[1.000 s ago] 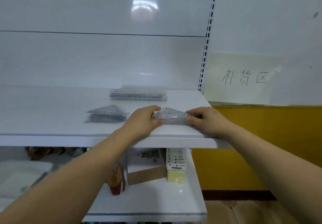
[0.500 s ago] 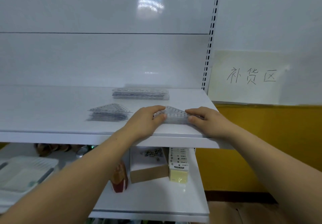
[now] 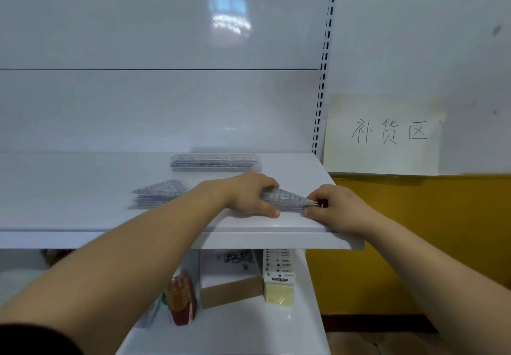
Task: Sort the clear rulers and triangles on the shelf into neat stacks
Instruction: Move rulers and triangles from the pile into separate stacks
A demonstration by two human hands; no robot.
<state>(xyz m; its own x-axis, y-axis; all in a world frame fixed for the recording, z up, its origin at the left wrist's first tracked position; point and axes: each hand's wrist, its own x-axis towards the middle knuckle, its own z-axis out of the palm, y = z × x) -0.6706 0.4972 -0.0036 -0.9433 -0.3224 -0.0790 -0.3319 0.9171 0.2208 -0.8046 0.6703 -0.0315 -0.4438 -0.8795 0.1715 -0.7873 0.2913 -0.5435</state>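
Head view: near the front right corner of the shelf (image 3: 83, 216), my left hand (image 3: 249, 195) wraps the wide end of a small stack of clear triangles (image 3: 287, 198) and my right hand (image 3: 338, 209) pinches its tip. Light, stiff, slick plastic, I reckon, so I'd hold it by the edges and squeeze inward.
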